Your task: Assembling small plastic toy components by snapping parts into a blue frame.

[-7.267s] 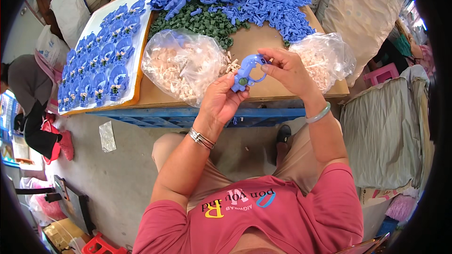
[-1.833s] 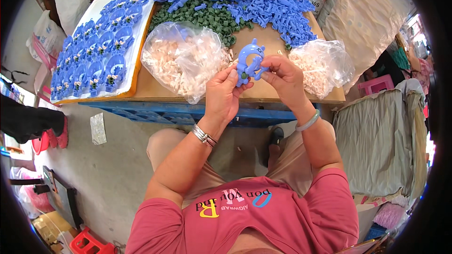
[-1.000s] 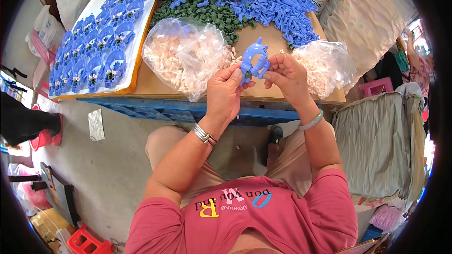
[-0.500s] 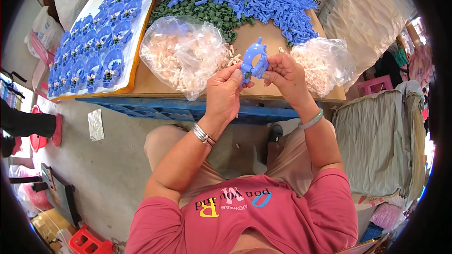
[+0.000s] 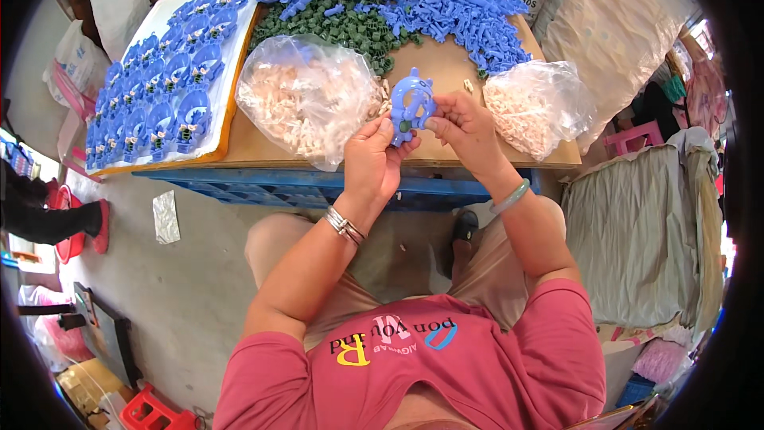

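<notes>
Between my two hands, just over the table's near edge, is a blue plastic toy figure (image 5: 413,94) with an opening in its upper part and a small dark green piece near its lower end. My left hand (image 5: 372,155) is closed on its lower left side. Thumb and fingers of my right hand (image 5: 465,129) pinch its right side. Fingers hide part of the figure. To the left lies a clear bag of small cream-coloured parts (image 5: 298,103); another clear bag of such parts (image 5: 521,107) is on the right.
Behind the bags are a heap of dark green parts (image 5: 338,28) and a large pile of blue parts (image 5: 446,12) on the brown table (image 5: 434,60). A white tray (image 5: 227,56) with rows of blue figures stands at the left. A blue crate (image 5: 302,185) is under the table edge.
My hands and the blue figure have shifted slightly left, and the figure is turned so its opening shows more. At far left, another person's dark-clad leg has moved a little.
</notes>
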The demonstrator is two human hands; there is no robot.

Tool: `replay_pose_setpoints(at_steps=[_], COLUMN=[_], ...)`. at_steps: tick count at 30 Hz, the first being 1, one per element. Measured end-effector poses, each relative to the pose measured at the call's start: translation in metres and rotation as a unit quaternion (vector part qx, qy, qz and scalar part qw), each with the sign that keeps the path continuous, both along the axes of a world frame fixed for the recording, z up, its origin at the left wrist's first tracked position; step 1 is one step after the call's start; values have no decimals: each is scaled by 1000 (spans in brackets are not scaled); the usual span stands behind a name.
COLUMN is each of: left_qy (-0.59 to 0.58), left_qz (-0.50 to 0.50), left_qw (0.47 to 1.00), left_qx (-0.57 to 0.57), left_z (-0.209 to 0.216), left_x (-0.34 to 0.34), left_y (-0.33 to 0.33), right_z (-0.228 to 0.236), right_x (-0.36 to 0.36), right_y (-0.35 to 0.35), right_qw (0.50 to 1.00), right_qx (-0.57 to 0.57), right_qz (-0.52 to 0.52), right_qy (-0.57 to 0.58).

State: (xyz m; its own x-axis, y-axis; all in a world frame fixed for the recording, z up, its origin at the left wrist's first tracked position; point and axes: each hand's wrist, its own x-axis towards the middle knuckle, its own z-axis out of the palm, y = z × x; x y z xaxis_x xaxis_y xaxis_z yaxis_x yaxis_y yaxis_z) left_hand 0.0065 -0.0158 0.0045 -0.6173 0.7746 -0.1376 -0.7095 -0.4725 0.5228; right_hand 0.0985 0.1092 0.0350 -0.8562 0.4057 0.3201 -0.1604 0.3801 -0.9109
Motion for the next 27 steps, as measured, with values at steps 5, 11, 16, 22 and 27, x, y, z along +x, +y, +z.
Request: replay_pose_setpoints(at_steps=[5, 11, 16, 22, 27], left_qy=[-55, -33, 2, 53, 84], left_qz=[-17, -19, -3, 12, 21], left_qw=[998, 997, 998, 998, 996], left_qx=[11, 73, 59, 39, 28], left_z=[2, 8, 8, 7, 9], left_x=[-1, 4, 6, 8, 10], left_y=[-1, -1, 0, -1, -3], right_z=[8, -10, -9, -9, -10], right_x=[-5, -11, -12, -11, -10], right_y=[2, -7, -7, -5, -5], right_qw=[976, 948, 929, 918, 926], right_qx=[-196, -317, -365, -386, -360], right_qz=[-80, 21, 50, 79, 105], right_qy=[60, 23, 30, 37, 38])
